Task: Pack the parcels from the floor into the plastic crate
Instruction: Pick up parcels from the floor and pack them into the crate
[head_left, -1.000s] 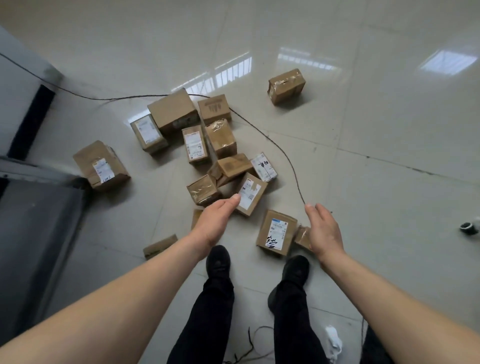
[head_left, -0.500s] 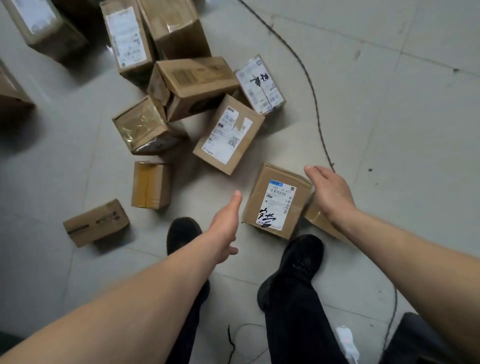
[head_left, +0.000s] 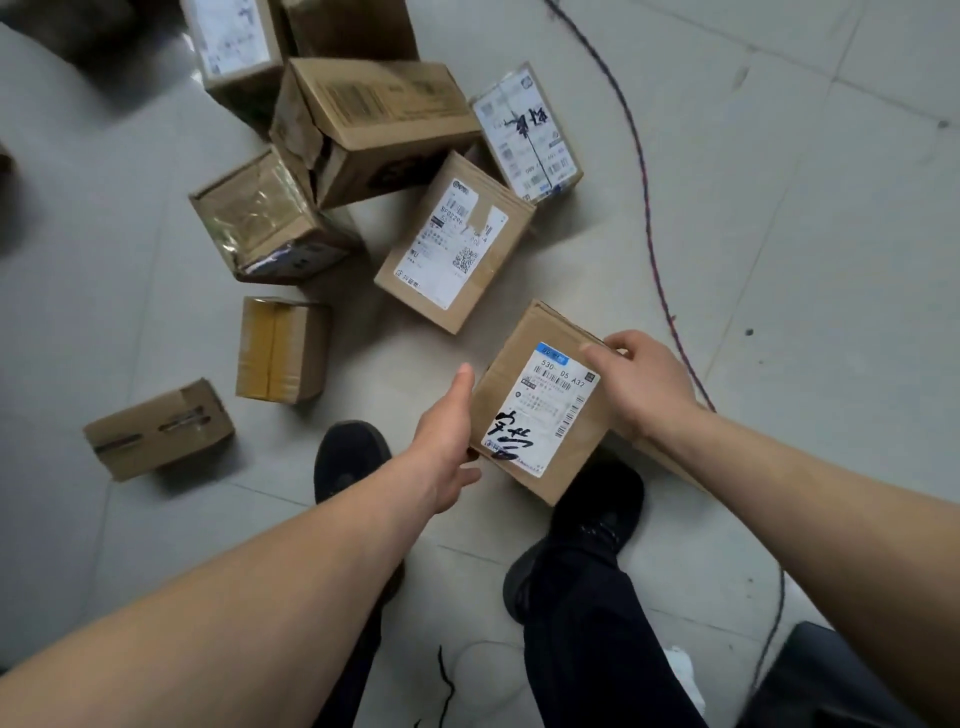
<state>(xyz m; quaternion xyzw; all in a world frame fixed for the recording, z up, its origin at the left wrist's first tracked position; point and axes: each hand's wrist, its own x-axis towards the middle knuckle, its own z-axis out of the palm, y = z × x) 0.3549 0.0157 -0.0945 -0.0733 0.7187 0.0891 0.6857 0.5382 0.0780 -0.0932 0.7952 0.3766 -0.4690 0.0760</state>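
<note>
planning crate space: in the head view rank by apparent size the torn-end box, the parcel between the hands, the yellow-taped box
1. torn-end box
2. parcel between the hands, though it is nearer the camera, so the gap is unsure
3. yellow-taped box

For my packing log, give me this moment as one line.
stage: grasping | left hand: against side of brown cardboard parcel with blue-topped label | right hand: gripping its far edge | crate: unseen

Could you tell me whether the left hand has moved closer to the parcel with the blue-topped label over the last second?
Yes. The left hand came toward the blue-labelled parcel and now touches its left side.
</note>
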